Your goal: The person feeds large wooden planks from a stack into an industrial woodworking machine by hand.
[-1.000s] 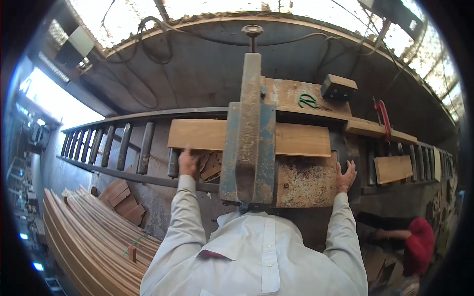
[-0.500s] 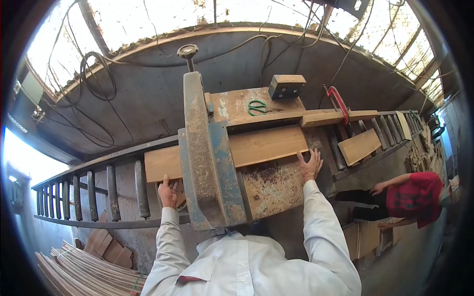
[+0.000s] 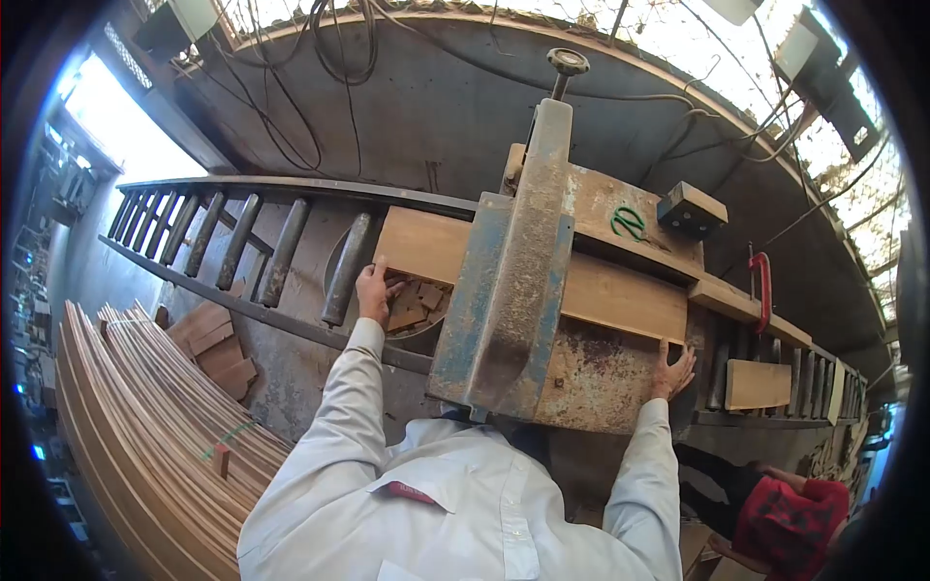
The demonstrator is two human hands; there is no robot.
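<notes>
A flat wooden board (image 3: 625,295) lies crosswise under the worn blue-and-brown arm (image 3: 518,290) of a machine; that arm hides its middle. My left hand (image 3: 374,292) grips the board's near left corner, with fingertips on the wood. At the near right corner, my right hand (image 3: 670,372) holds the board's edge between thumb and fingers, above the stained machine table (image 3: 601,382). A round container (image 3: 426,334) of wood offcuts sits below the board, beside my left hand.
Roller conveyors (image 3: 291,254) extend left and right. Green-handled scissors (image 3: 628,223) and a block (image 3: 692,209) lie behind the fence. A red clamp (image 3: 761,290) grips a wooden bar (image 3: 741,308). Long wood strips (image 3: 145,416) are stacked left. A person in red (image 3: 790,523) is at right.
My view has swung left, so the machine appears further right. The board has slid a little left under the arm. Both hands remain at its ends, and my left fingers now close on its corner.
</notes>
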